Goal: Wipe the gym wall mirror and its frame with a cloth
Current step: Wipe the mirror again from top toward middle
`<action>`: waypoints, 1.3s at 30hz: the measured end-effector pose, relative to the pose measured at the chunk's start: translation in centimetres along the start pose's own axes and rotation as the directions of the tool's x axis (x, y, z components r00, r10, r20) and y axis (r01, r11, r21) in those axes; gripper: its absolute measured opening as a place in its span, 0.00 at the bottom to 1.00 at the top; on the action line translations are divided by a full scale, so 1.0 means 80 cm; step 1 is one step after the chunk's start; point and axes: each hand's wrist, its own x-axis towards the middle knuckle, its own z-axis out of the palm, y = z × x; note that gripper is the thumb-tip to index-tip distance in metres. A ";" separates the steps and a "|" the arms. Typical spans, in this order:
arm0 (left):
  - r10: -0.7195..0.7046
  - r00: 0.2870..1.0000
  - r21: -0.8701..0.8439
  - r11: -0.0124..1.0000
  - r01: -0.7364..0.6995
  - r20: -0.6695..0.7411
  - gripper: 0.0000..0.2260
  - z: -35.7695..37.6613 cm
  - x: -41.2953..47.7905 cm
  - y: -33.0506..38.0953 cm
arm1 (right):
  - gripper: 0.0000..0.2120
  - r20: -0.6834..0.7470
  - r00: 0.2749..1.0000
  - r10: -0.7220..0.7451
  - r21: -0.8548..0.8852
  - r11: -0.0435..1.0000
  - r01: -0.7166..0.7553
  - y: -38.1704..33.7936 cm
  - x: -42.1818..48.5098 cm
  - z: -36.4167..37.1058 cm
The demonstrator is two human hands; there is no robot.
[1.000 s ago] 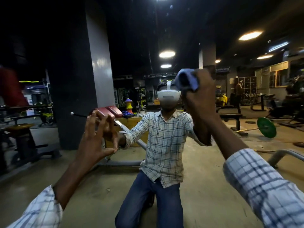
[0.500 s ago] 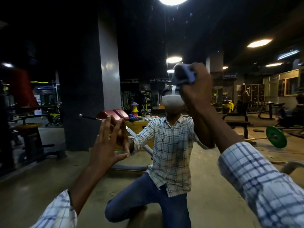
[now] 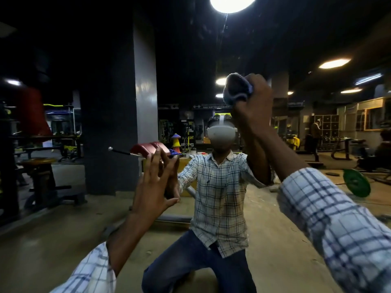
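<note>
Two hands up at the mirror (image 3: pixel 63 229), head view. Left hand (image 3: pixel 154 187): released, fingers spread straight, palm towards the mirror, fingertips on it. Right hand (image 3: pixel 251 106): higher, to the right of the left, clenched round the bunched blue cloth (image 3: pixel 237 89). Cloth sticks out above the knuckles, pressed on the mirror.

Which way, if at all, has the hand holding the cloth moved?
Yes, upward: the right hand with the cloth was below the reflected round ceiling lights and now sits level with them.
</note>
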 end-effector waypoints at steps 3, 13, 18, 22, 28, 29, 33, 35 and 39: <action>0.007 1.000 -0.010 1.000 -0.007 -0.002 0.64 -0.009 0.001 -0.026 | 0.18 0.014 0.999 0.032 0.065 0.997 -0.033 -0.032 -0.030 0.038; -0.053 0.999 0.006 0.999 0.053 -0.001 0.65 -0.034 -0.001 -0.122 | 0.17 0.188 0.969 -0.159 0.001 0.987 0.161 -0.050 -0.035 0.034; -0.059 0.998 -0.031 0.998 0.060 0.007 0.65 -0.033 -0.001 -0.122 | 0.11 0.057 0.998 -0.013 0.057 0.998 0.010 -0.077 -0.093 0.078; -0.048 0.999 -0.023 0.999 0.049 0.011 0.64 -0.036 -0.004 -0.125 | 0.16 0.436 0.860 -0.264 0.031 0.960 0.279 -0.088 -0.165 0.092; -0.049 0.999 -0.005 0.999 0.049 0.014 0.64 -0.036 -0.005 -0.125 | 0.16 0.122 0.992 -0.002 0.061 0.998 -0.005 -0.072 -0.182 0.064; -0.053 0.998 -0.006 0.999 0.053 0.018 0.64 -0.036 -0.005 -0.124 | 0.16 0.083 0.996 0.044 0.084 0.995 -0.051 -0.080 -0.195 0.072; -0.060 0.998 0.001 0.998 0.060 0.033 0.64 -0.038 -0.005 -0.123 | 0.15 0.521 0.829 -0.202 0.037 0.976 0.215 -0.097 -0.271 0.094; -0.059 0.998 -0.007 0.998 0.060 0.029 0.64 -0.037 -0.005 -0.123 | 0.20 0.602 0.758 -0.252 -0.008 0.947 0.321 -0.083 -0.280 0.076; -0.059 0.998 -0.010 0.998 0.059 0.021 0.64 -0.035 -0.004 -0.124 | 0.20 0.280 0.960 -0.027 -0.014 0.999 0.033 -0.055 -0.279 0.036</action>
